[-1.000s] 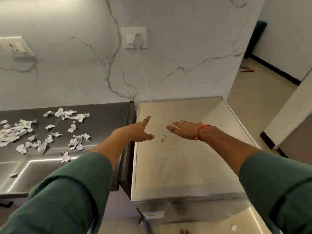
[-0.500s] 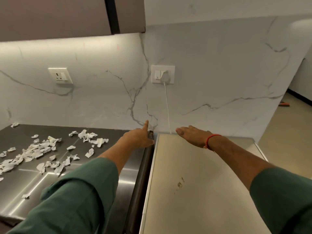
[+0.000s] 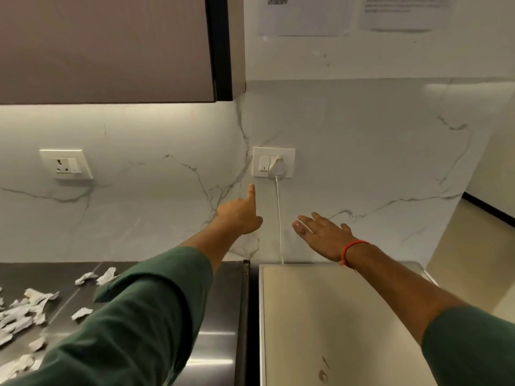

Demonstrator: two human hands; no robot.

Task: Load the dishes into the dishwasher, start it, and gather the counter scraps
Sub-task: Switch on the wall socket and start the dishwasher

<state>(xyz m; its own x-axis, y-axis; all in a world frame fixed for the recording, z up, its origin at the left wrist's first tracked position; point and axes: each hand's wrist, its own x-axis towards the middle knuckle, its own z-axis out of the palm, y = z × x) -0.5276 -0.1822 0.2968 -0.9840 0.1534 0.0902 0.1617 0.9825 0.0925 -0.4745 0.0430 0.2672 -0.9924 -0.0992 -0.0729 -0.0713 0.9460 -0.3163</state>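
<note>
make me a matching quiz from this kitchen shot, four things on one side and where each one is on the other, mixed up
Things:
1. paper scraps
2. white plug
3. red thread band
4. left hand

Places:
A. on the right wrist
B. in the wall socket above the dishwasher top
C. on the steel counter at the left
D. index finger pointing up, just below the switch plate

Pairs: 1-C, 2-B, 3-A, 4-D
</note>
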